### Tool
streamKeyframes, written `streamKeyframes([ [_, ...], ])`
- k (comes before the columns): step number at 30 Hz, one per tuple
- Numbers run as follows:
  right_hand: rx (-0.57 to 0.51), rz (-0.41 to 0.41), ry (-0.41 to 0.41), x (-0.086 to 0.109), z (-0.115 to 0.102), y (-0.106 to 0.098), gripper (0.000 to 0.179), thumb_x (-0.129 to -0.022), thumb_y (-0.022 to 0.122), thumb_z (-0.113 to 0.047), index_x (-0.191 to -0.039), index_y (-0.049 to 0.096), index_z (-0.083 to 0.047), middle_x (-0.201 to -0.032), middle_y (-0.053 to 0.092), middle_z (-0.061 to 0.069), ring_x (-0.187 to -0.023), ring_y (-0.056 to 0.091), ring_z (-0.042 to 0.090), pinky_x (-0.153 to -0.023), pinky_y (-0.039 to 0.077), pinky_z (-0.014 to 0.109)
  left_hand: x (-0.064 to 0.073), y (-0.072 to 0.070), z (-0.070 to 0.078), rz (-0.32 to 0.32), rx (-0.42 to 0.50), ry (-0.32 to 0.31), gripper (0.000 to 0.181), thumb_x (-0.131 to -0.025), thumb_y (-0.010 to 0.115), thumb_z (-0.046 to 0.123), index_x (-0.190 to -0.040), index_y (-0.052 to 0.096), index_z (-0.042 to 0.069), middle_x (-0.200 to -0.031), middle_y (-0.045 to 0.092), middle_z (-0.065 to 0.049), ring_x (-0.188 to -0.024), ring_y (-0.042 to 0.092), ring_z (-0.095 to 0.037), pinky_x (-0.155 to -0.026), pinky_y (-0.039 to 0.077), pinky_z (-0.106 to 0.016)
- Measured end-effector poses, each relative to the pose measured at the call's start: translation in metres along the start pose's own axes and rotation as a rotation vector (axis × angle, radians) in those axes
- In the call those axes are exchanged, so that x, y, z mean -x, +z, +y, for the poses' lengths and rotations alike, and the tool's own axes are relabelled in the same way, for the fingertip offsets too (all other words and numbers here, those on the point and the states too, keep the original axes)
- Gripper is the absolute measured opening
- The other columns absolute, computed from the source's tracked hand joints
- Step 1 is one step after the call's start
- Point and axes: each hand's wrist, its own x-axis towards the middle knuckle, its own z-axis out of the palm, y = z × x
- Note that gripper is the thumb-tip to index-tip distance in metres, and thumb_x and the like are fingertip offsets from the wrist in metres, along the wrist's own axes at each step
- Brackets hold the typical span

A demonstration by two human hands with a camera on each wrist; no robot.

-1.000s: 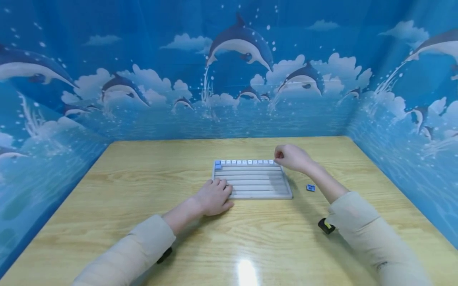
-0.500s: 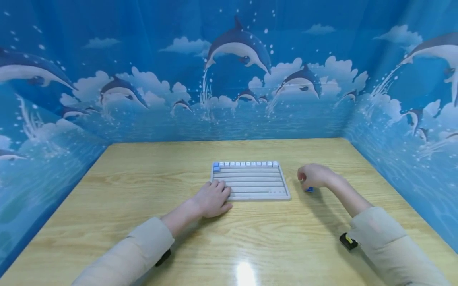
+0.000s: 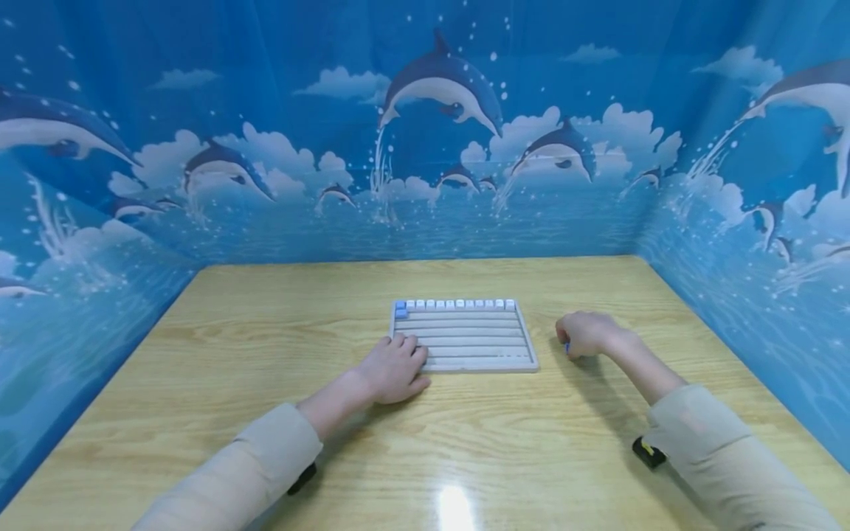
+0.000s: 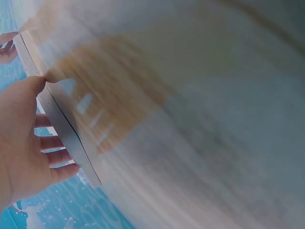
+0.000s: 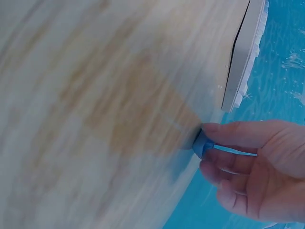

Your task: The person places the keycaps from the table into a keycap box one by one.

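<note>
A pale keyboard (image 3: 471,335) lies in the middle of the table in the head view. White keycaps (image 3: 460,304) line its far row, with blue keycaps (image 3: 401,309) at the far left corner; bare ridged rows fill the rest. My left hand (image 3: 393,369) rests on its near left corner. In the left wrist view the thumb touches the front edge and the fingers reach over the top. To the right of the keyboard, my right hand (image 3: 587,334) pinches a small blue keycap (image 5: 202,144) between thumb and fingers, at the tabletop. The fingers mostly hide it in the head view.
The wood-grain table (image 3: 299,295) is bounded at the back and sides by a blue dolphin-print curtain (image 3: 265,184). A black strap device (image 3: 648,453) shows beneath the right sleeve (image 3: 704,428).
My right hand has moved from the keyboard's far right corner back and rightward to the loose blue keycap, and now pinches it. The left hand stays in place.
</note>
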Motion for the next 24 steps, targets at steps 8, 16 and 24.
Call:
streamKeyframes([
  [8, -0.088, 0.078, -0.076, -0.006, 0.003, 0.003, 0.008, -0.072, 0.056, 0.004, -0.074, 0.055, -0.003, -0.068, 0.047, 0.002, -0.059, 0.041, 0.016, -0.056, 0.036, 0.029, 0.000, 0.001, -0.001, -0.006, -0.008, 0.002, 0.048, -0.094, 0.042, 0.049, -0.122, 0.050, 0.010, -0.114, 0.048, -0.010, -0.106, 0.044, -0.026, -0.090, 0.039, -0.042],
  [16, -0.208, 0.208, -0.131, -0.009, -0.002, -0.002, 0.012, -0.071, 0.049, 0.011, -0.071, 0.053, -0.001, -0.064, 0.038, 0.001, -0.055, 0.030, 0.015, -0.054, 0.027, 0.030, 0.000, 0.002, -0.001, -0.002, -0.003, 0.002, 0.048, -0.095, 0.041, 0.048, -0.122, 0.050, 0.010, -0.114, 0.047, -0.010, -0.106, 0.044, -0.026, -0.089, 0.039, -0.042],
  [24, -0.242, 0.364, -0.163, -0.015, -0.009, 0.000, 0.015, -0.074, 0.059, 0.007, -0.089, 0.062, 0.003, -0.081, 0.061, 0.009, -0.074, 0.056, 0.022, -0.066, 0.046, 0.037, 0.000, 0.000, -0.001, -0.002, -0.008, 0.004, 0.049, -0.095, 0.042, 0.048, -0.123, 0.050, 0.010, -0.113, 0.048, -0.010, -0.106, 0.044, -0.026, -0.089, 0.039, -0.042],
])
